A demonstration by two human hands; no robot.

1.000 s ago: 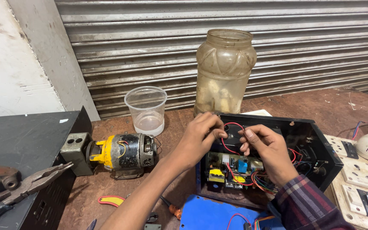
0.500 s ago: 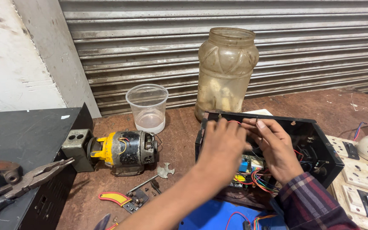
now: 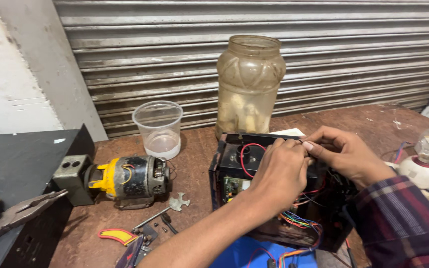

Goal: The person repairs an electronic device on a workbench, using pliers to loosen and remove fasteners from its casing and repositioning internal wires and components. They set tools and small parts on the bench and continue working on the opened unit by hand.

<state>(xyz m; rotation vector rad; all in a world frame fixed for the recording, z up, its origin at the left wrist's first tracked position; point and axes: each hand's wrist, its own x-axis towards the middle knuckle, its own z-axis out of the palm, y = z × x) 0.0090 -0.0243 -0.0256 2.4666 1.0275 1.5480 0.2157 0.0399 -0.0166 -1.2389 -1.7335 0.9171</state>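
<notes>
Both my hands work over the open black case (image 3: pixel 224 164): left hand (image 3: pixel 279 171) and right hand (image 3: pixel 346 154) pinch a thin wire together; wiring looks unfinished.

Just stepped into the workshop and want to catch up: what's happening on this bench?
A person has both hands over an open black electronics box on a worn wooden bench. The left hand and right hand meet at the box's upper edge, fingertips pinched together on what looks like a thin wire. Red and multicoloured wires spill from the box. A small motor, a clear plastic cup and a cloudy plastic jar stand nearby, untouched.
</notes>
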